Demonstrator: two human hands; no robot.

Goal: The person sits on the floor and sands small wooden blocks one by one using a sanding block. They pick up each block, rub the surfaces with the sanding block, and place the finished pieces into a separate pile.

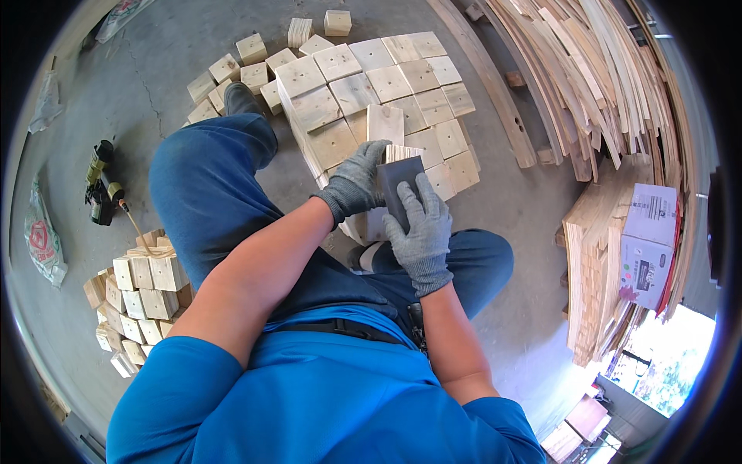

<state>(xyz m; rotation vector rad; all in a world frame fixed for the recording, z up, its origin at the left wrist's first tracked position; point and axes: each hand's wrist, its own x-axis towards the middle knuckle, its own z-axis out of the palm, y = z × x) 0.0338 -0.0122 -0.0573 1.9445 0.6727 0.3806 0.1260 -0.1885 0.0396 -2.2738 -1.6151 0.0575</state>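
Right hand [425, 240] — splayed over dark slab [400, 176]

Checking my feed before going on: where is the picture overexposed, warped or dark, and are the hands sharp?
Head view: bright opening at lower right partly blown out, nearby floor washed pale; head view: long planks curve with fisheye distortion, outer rim black; head view: left hand and right hand reasonably sharp.

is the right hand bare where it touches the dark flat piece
No, the right hand touching the dark flat piece wears a grey knit glove.
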